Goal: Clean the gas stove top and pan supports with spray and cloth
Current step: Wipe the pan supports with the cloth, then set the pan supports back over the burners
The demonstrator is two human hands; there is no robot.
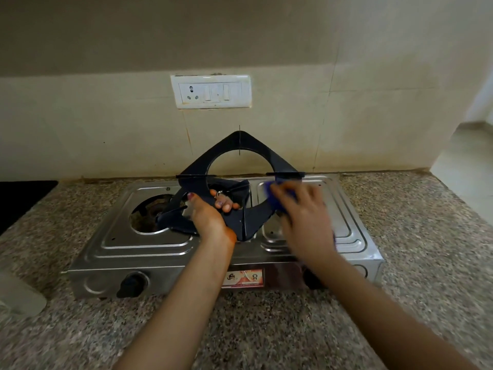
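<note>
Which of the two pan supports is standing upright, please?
The raised support, gripped by the left hand; the other support lies on the stove.

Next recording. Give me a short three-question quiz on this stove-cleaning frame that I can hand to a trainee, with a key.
1. True or false: the left hand grips a black pan support that is tipped up on edge rather than lying flat on the stove.
2. What does the right hand bring against that support? A) a spray bottle B) a blue cloth C) a steel scrubber
3. Fill in: the second pan support lies askew, partly over the ___ burner opening.

Key: 1 true; 2 B; 3 left.
</note>
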